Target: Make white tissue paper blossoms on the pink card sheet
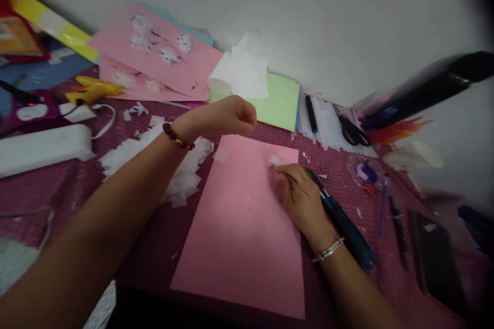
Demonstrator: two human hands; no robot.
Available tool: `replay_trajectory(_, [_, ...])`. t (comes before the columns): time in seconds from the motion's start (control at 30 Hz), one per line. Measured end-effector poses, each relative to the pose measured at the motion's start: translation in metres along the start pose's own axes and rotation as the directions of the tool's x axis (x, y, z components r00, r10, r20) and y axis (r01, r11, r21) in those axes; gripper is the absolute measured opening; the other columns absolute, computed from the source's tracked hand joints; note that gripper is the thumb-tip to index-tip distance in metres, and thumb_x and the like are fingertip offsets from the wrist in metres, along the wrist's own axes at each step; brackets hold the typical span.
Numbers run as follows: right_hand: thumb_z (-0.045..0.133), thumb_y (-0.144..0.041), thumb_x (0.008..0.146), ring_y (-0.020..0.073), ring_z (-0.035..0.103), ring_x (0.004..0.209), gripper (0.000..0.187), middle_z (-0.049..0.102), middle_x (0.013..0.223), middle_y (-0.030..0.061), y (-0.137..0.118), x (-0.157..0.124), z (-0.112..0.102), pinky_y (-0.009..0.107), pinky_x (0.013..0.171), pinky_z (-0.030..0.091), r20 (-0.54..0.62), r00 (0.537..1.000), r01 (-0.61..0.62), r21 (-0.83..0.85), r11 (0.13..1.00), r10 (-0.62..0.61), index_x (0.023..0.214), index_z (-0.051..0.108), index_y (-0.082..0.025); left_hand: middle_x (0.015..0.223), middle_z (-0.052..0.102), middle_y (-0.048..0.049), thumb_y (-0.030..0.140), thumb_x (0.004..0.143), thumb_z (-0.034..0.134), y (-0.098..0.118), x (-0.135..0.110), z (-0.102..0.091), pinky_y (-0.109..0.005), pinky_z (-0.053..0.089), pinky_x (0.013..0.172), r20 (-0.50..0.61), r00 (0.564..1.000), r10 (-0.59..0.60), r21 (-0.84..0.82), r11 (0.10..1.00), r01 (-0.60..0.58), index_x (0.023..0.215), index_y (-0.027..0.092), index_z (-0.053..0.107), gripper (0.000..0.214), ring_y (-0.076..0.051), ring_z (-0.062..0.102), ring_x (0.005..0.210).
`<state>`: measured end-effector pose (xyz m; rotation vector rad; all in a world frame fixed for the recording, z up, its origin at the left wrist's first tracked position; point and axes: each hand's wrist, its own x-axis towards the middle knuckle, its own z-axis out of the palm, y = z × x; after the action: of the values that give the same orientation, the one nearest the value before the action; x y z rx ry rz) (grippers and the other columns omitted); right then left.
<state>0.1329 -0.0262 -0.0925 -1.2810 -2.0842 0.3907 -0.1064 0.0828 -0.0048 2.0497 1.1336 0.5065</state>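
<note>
A pink paper sheet (243, 226) lies on the dark red checked table cover (154, 247) in front of me. My right hand (299, 193) rests on the sheet's upper right part, fingers pinched around a thin stick, its tip next to a small white tissue tuft (275, 160). My left hand (231, 115) hovers above the sheet's top edge, curled into a loose fist; a beaded bracelet (177, 137) circles that wrist. Whether the fist holds anything is hidden.
White tissue scraps (181, 175) lie left of the sheet. A yellow glue gun (92, 90), a white block (42, 149), pink sheets with white flowers (154, 54), green paper (280, 103), scissors (353, 131), pens (311, 113) and a dark phone (438, 262) lie around.
</note>
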Motion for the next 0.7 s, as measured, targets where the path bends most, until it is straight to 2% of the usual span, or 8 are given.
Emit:
replay_trajectory(0.07, [0.046, -0.018, 0.09, 0.0206, 0.062, 0.09, 0.021, 0.064, 0.1, 0.0054, 0.002, -0.001, 0.001, 0.037, 0.08, 0.048, -0.022, 0.999, -0.026, 0.045, 0.999, 0.027, 0.103, 0.061, -0.025, 0.055, 0.054, 0.0016, 0.009, 0.067, 0.056, -0.002, -0.007, -0.008, -0.022, 0.029, 0.052, 0.066, 0.998, -0.015, 0.092, 0.996, 0.009, 0.068, 0.013, 0.063, 0.008, -0.007, 0.043, 0.051])
replay_trajectory(0.13, [0.047, -0.023, 0.091, 0.0196, 0.062, 0.082, 0.018, 0.065, 0.094, 0.0047, 0.004, 0.0, 0.001, 0.036, 0.074, 0.049, -0.106, 0.988, -0.094, 0.154, 0.984, 0.111, 0.1, 0.062, -0.024, 0.061, 0.058, 0.0012, 0.01, 0.066, 0.055, -0.009, -0.012, -0.01, -0.022, 0.03, 0.053, 0.139, 0.99, -0.027, 0.18, 0.984, 0.001, 0.07, 0.014, 0.065, 0.011, -0.008, 0.047, 0.055])
replay_trajectory(0.23, [0.048, -0.032, 0.092, 0.0157, 0.06, 0.064, 0.019, 0.064, 0.083, 0.0031, 0.009, 0.001, 0.001, 0.033, 0.061, 0.048, -0.191, 0.94, -0.194, 0.388, 0.901, 0.284, 0.094, 0.062, -0.02, 0.069, 0.063, 0.0004, 0.009, 0.062, 0.056, -0.024, -0.017, -0.004, -0.021, 0.032, 0.055, 0.24, 0.969, -0.067, 0.347, 0.938, -0.021, 0.076, 0.015, 0.066, 0.019, -0.01, 0.051, 0.061])
replay_trajectory(0.3, [0.049, -0.036, 0.092, 0.0144, 0.058, 0.058, 0.021, 0.063, 0.08, 0.0025, 0.011, 0.002, 0.0, 0.032, 0.057, 0.048, -0.183, 0.919, -0.218, 0.504, 0.835, 0.35, 0.092, 0.061, -0.019, 0.075, 0.065, -0.0018, 0.01, 0.061, 0.057, -0.031, -0.022, 0.0, -0.022, 0.032, 0.056, 0.26, 0.961, -0.095, 0.446, 0.894, -0.033, 0.082, 0.015, 0.067, 0.023, -0.011, 0.051, 0.063])
replay_trajectory(0.37, [0.05, -0.038, 0.091, 0.0142, 0.058, 0.055, 0.021, 0.063, 0.078, 0.0023, 0.012, 0.003, 0.0, 0.032, 0.056, 0.048, -0.174, 0.911, -0.219, 0.562, 0.797, 0.374, 0.091, 0.06, -0.019, 0.079, 0.065, -0.0043, 0.012, 0.061, 0.059, -0.036, -0.028, 0.005, -0.022, 0.032, 0.056, 0.234, 0.967, -0.103, 0.494, 0.869, -0.027, 0.085, 0.013, 0.065, 0.025, -0.012, 0.051, 0.064])
replay_trajectory(0.57, [0.052, -0.039, 0.09, 0.0142, 0.057, 0.058, 0.022, 0.062, 0.077, 0.0021, 0.01, 0.002, -0.003, 0.031, 0.057, 0.047, -0.195, 0.911, -0.192, 0.58, 0.792, 0.363, 0.09, 0.06, -0.019, 0.063, 0.059, -0.0004, 0.018, 0.063, 0.056, -0.038, -0.037, 0.006, -0.021, 0.029, 0.051, 0.218, 0.95, -0.222, 0.445, 0.889, 0.106, 0.066, 0.015, 0.057, 0.004, -0.01, 0.045, 0.054])
replay_trajectory(0.63, [0.051, -0.038, 0.09, 0.0146, 0.058, 0.06, 0.022, 0.062, 0.076, 0.002, 0.01, 0.001, -0.003, 0.031, 0.058, 0.048, -0.201, 0.911, -0.184, 0.585, 0.79, 0.361, 0.088, 0.061, -0.019, 0.058, 0.056, 0.0011, 0.019, 0.063, 0.056, -0.035, -0.032, 0.004, -0.022, 0.028, 0.05, 0.209, 0.955, -0.21, 0.406, 0.907, 0.11, 0.063, 0.016, 0.055, 0.003, -0.01, 0.043, 0.051])
replay_trajectory(0.7, [0.051, -0.037, 0.09, 0.0151, 0.059, 0.063, 0.021, 0.062, 0.075, 0.0021, 0.01, 0.001, -0.003, 0.03, 0.06, 0.049, -0.209, 0.908, -0.186, 0.579, 0.794, 0.364, 0.085, 0.061, -0.019, 0.058, 0.054, 0.0019, 0.02, 0.064, 0.056, -0.027, -0.024, 0.003, -0.022, 0.028, 0.051, 0.196, 0.97, -0.143, 0.338, 0.939, 0.07, 0.063, 0.016, 0.055, 0.004, -0.01, 0.044, 0.052])
